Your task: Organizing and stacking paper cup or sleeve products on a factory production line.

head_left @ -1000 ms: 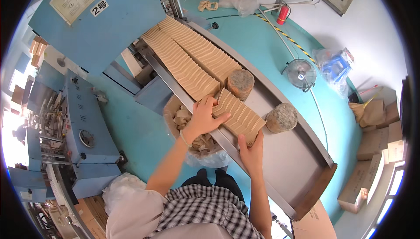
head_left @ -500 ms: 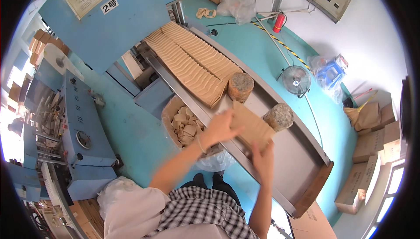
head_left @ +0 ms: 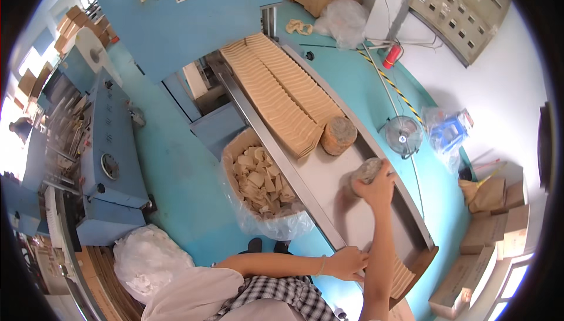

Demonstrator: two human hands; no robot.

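Observation:
My right hand is wrapped round a short, mottled grey cylindrical block over the metal trough. At the trough's near side, my left hand has its fingers curled together. My right forearm hides the fingertips and whatever they hold. Just beyond that forearm, a small stack of brown paper pieces lies at the trough's near end. A second round block, brownish and rough, stands against the end of two long rows of overlapping brown paper pieces.
The metal trough slopes from a blue machine, its near end closed by a brown board. Left of it stands a plastic-lined carton of paper scraps. A floor fan and cardboard boxes are to the right.
The brown paper stack that was between both hands is now at the trough's near end. My right hand has taken hold of the grey block, and my left hand has moved nearer. The view has shifted.

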